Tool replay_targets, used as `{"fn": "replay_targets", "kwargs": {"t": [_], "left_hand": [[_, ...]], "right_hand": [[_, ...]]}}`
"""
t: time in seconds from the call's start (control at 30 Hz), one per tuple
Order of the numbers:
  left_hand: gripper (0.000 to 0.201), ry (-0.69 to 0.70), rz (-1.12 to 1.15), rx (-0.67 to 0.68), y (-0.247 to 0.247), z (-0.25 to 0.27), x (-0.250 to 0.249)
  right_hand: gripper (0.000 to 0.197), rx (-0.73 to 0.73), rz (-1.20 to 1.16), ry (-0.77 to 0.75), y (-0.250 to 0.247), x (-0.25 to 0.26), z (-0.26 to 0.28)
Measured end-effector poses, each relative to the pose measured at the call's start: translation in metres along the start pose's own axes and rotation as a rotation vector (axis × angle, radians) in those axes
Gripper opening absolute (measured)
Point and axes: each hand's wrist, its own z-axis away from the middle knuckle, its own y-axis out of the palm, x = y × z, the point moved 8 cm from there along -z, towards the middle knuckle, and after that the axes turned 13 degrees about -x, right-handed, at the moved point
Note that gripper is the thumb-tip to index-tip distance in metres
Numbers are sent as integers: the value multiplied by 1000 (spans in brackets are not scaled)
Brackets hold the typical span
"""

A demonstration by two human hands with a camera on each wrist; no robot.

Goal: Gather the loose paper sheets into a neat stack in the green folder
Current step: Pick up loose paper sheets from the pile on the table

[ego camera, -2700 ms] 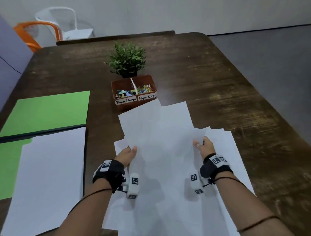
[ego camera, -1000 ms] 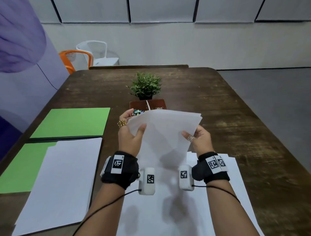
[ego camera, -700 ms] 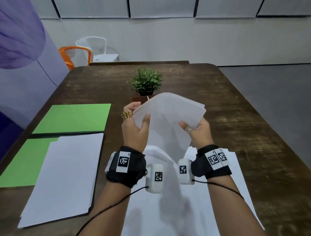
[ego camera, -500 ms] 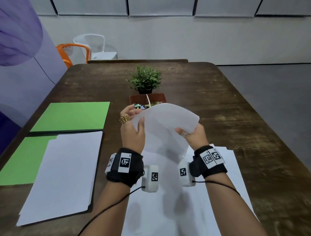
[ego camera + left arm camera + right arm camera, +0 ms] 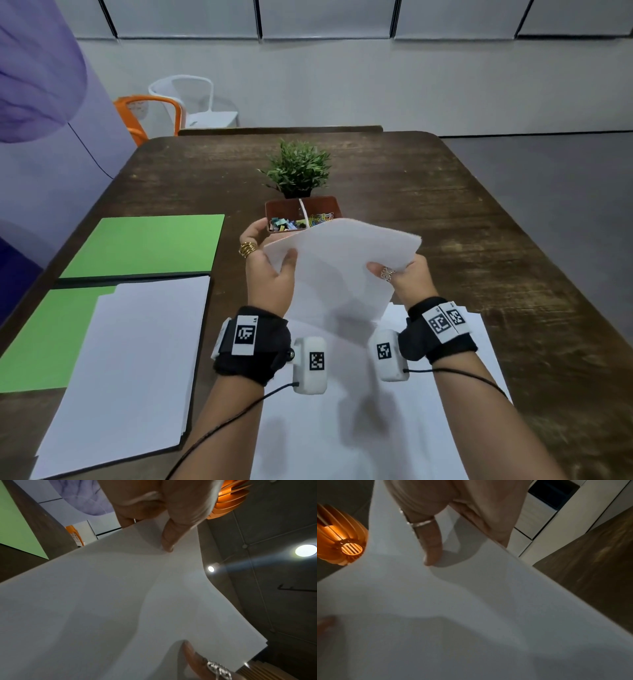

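A bundle of thin white sheets [image 5: 337,270] is pinched at both side edges, thumbs on top, by the left hand [image 5: 270,274] and right hand [image 5: 404,277], and is held bowed above the table [image 5: 479,240], its top edge pointing away toward the plant [image 5: 297,169]. More flat sheets [image 5: 359,428] lie beneath. The open green folder [image 5: 144,245] lies at left with 1 paper stack [image 5: 126,370] in it.
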Motion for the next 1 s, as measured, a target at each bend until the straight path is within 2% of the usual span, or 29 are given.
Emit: {"fn": "replay_targets", "kwargs": {"t": [0.1,0.2,0.27,0.33,0.43,0.6,0.67,0.73,0.8,0.87,0.93,1.0], "left_hand": [[60,32,25,9,9,-4,-1],[67,63,21,26,11,-8,0],[65,11,17,63,12,-9,22],[54,-75,-39,95,14,-2,52],[35,-98,-182,50,16,13,72],[28,-62,-241,-86,11,23,66],[30,-62,-273,-51,10,28,76],[38,-98,-345,31,10,34,97],[51,-168,-424,80,6,39,112],[54,-186,-461,84,-4,38,112],[47,-133,-448,59,-20,29,101],[43,-104,-433,17,-46,14,93]], "right_hand": [[25,-36,-49,-43,1,12,0],[24,-80,-87,-72,-7,17,-6],[21,-90,-92,-49,-10,11,-7],[21,-87,-78,11,-8,-2,-5],[21,-96,-46,41,-6,-10,-3],[19,-98,-25,-20,-10,0,-7],[23,-93,72,1,-9,-18,-8],[26,-64,285,1,-7,-45,-4],[4,-25,542,-12,-6,-72,2],[22,-61,688,-7,-9,-86,8],[8,-86,602,-42,-1,-77,18],[19,-87,496,-91,22,-62,29]]}}
